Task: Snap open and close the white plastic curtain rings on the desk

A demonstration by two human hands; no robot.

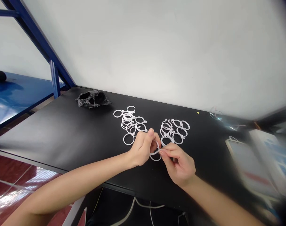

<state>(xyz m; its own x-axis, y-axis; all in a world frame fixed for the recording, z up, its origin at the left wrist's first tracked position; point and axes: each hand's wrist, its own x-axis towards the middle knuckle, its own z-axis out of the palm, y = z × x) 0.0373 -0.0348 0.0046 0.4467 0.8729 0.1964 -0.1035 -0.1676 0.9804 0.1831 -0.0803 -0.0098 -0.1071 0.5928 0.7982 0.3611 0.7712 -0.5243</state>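
Both my hands meet over the black table [62, 135] and pinch one white plastic ring [155, 154]. My left hand [143, 149] grips the ring's upper left side with thumb and fingers closed. My right hand [178, 163] pinches its right side at the small tab. A pile of several white rings [131, 124] lies just beyond my left hand. Another pile of several white rings [173, 130] lies just beyond my right hand.
A crumpled black plastic bag [93, 99] sits at the table's back left. A phone [248, 166] and a white box [272, 157] lie at the right. A blue steel frame [39, 40] and blue bench [13, 97] stand to the left. Cables [143, 207] hang below the front edge.
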